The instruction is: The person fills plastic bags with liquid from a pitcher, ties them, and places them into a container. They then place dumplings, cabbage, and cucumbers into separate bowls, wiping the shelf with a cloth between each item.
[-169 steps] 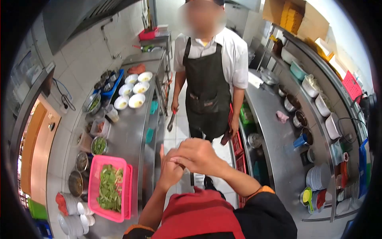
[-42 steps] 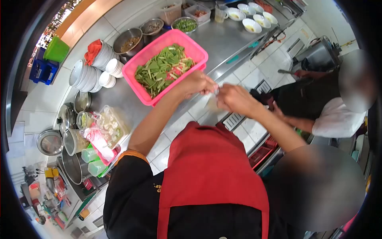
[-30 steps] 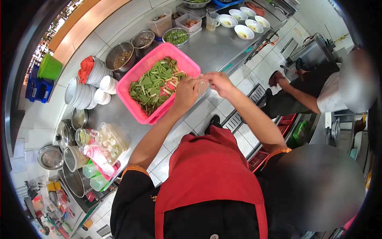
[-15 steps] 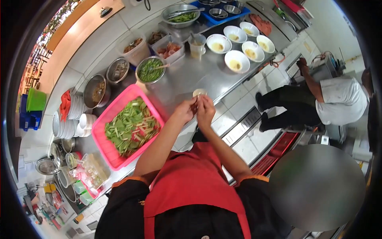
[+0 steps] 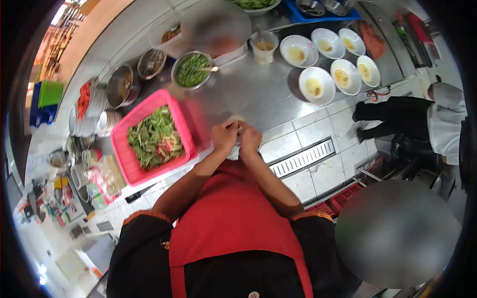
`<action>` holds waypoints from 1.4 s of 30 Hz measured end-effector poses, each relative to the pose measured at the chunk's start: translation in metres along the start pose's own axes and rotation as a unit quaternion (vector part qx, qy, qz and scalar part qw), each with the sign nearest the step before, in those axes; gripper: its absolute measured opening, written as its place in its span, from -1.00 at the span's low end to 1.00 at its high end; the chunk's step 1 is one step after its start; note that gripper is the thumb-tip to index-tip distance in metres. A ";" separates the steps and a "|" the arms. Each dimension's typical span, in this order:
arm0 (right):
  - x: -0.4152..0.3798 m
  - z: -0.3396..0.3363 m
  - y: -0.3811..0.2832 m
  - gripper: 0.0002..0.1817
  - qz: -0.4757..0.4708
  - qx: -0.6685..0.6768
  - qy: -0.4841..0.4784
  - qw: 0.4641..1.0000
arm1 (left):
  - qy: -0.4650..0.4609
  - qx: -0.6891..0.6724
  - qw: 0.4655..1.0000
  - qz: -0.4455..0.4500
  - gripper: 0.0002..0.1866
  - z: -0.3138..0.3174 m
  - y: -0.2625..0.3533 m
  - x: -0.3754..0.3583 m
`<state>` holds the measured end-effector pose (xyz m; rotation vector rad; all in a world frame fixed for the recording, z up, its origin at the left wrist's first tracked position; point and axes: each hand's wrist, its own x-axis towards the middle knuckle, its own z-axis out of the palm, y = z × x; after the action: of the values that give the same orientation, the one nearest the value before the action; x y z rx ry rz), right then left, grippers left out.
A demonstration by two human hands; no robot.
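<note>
My left hand (image 5: 225, 136) and my right hand (image 5: 250, 138) meet at the front edge of the steel counter (image 5: 248, 94), fingers bent inward and pressed close together. Something small and pale shows around the fingertips, too blurred to name. To their left stands a pink basket (image 5: 187, 144) of cut leafy greens (image 5: 155, 136). Beyond the hands is a metal bowl of chopped green herbs (image 5: 191, 71) with a spoon in it. Several white bowls (image 5: 299, 51) with yellowish contents stand at the right of the counter.
A plastic jug (image 5: 264, 48) stands left of the white bowls. Metal bowls (image 5: 121, 85) and stacked white dishes (image 5: 108, 122) line the back left. A blue tray (image 5: 323, 18) and an orange cloth (image 5: 371, 39) lie at the back right. Another person (image 5: 407, 116) stands at the far right.
The view has shifted, with the white bowls now larger and farther right. My hands remain together, now slightly nearer my body. The other person has moved toward the right edge.
</note>
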<state>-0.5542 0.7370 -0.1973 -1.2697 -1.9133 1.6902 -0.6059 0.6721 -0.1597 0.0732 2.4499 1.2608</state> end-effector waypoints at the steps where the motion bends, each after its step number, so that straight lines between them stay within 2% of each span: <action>1: 0.001 -0.008 -0.020 -0.75 0.054 0.037 -0.014 0.998 | 0.004 0.005 1.000 -0.013 -0.80 -0.001 0.001 0.001; 2: -0.001 -0.013 -0.032 -0.75 0.062 0.034 -0.022 0.997 | -0.007 0.002 1.000 0.016 -0.79 -0.001 0.000 0.001; 3: 0.002 -0.016 -0.045 -0.75 0.121 0.100 -0.012 0.988 | -0.018 -0.002 0.998 0.052 -0.78 -0.002 0.002 0.000; 4: 0.000 -0.019 -0.051 -0.75 0.178 0.164 0.002 0.970 | -0.019 -0.002 0.999 0.048 -0.78 -0.004 0.008 -0.006; 8: -0.005 -0.021 -0.057 -0.75 0.171 0.169 0.028 0.970 | -0.045 0.088 0.995 0.034 -0.74 -0.012 0.021 -0.009; 9: -0.004 -0.017 -0.052 -0.76 0.140 0.132 0.045 0.980 | -0.057 0.136 0.988 0.035 -0.73 -0.011 0.022 -0.003; 11: 0.002 -0.005 -0.040 -0.76 0.096 0.096 0.068 0.988 | -0.039 0.113 0.991 0.068 -0.69 -0.007 0.016 0.003; 13: 0.003 0.004 -0.044 -0.76 0.148 0.184 0.086 0.968 | -0.087 0.146 0.986 0.007 -0.64 -0.011 0.021 0.006; 15: 0.007 0.008 -0.045 -0.74 0.144 0.189 0.093 0.967 | -0.091 0.186 0.978 0.033 -0.59 -0.013 0.022 0.011; 17: 0.014 0.009 -0.044 -0.71 0.158 0.151 0.031 0.975 | -0.079 0.103 0.992 0.006 -0.62 -0.014 0.020 0.017; 18: 0.021 0.006 -0.038 -0.71 0.156 0.149 0.033 0.976 | -0.081 0.100 0.992 0.007 -0.62 -0.010 0.009 0.022; 20: 0.040 -0.007 -0.021 -0.68 0.058 -0.010 -0.123 0.991 | -0.143 0.066 0.988 -0.005 -0.64 -0.005 -0.022 0.034; 21: 0.038 -0.014 -0.010 -0.64 -0.007 0.020 -0.037 0.999 | -0.148 0.068 0.987 -0.018 -0.64 -0.016 -0.024 0.028; 22: 0.036 -0.036 -0.017 -0.71 -0.086 -0.067 0.090 0.990 | -0.058 0.089 0.994 0.005 -0.67 -0.034 -0.015 0.023; 23: 0.042 -0.058 -0.007 -0.61 -0.172 -0.103 0.208 0.957 | 0.026 0.111 0.993 0.033 -0.69 -0.048 -0.001 0.020; 24: 0.019 -0.082 -0.052 -0.44 -0.210 -0.146 0.228 0.940 | 0.018 0.147 0.988 0.032 -0.72 -0.062 0.021 0.017; 25: 0.018 -0.096 -0.040 -0.53 -0.113 -0.251 0.180 0.944 | 0.013 0.183 0.982 0.039 -0.74 -0.068 0.041 0.025; 27: 0.042 -0.097 0.026 -0.65 -0.233 -0.225 0.074 0.943 | 0.040 0.283 0.912 0.293 -0.75 -0.044 0.045 0.035; 28: 0.040 -0.083 0.023 -0.70 -0.156 -0.153 0.105 0.970 | 0.030 0.289 0.912 0.290 -0.75 -0.027 0.035 0.041; 29: 0.049 -0.061 0.007 -0.74 -0.089 -0.073 0.137 0.984 | 0.028 0.317 0.886 0.337 -0.79 -0.007 0.023 0.056; 30: 0.059 -0.054 0.002 -0.69 -0.164 -0.127 0.136 0.969 | 0.023 0.344 0.856 0.384 -0.83 0.006 0.018 0.068; 31: 0.068 -0.047 -0.001 -0.70 -0.146 -0.185 0.108 0.966 | 0.016 0.348 0.852 0.391 -0.83 0.010 0.023 0.077; 33: 0.079 -0.039 -0.006 -0.78 -0.133 -0.245 0.056 0.959 | -0.039 0.255 0.930 0.262 -0.82 0.014 0.029 0.091; 34: 0.078 -0.036 0.000 -0.78 -0.125 -0.242 0.068 0.960 | -0.049 0.257 0.926 0.271 -0.82 0.013 0.032 0.091; 36: 0.081 -0.028 0.002 -0.77 -0.109 -0.234 0.053 0.965 | -0.162 0.258 0.923 0.237 -0.79 0.008 0.040 0.097; 37: 0.083 -0.029 -0.002 -0.77 -0.112 -0.232 0.064 0.964 | -0.162 0.257 0.920 0.247 -0.79 0.007 0.043 0.096; 39: 0.077 -0.034 -0.011 -0.84 -0.067 -0.077 -0.001 0.995 | -0.198 0.282 0.896 0.280 -0.75 0.002 0.042 0.089; 40: 0.072 -0.037 -0.019 -0.84 -0.068 -0.078 0.005 0.995 | -0.200 0.280 0.895 0.285 -0.75 -0.002 0.039 0.086; 42: 0.063 -0.043 -0.041 -0.87 -0.080 0.058 -0.024 0.995 | -0.286 0.174 0.891 0.308 -0.71 -0.011 0.039 0.086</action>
<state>-0.5767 0.8156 -0.1688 -1.0142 -1.8580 1.7365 -0.6947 0.7052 -0.1497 1.2177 2.1279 0.8056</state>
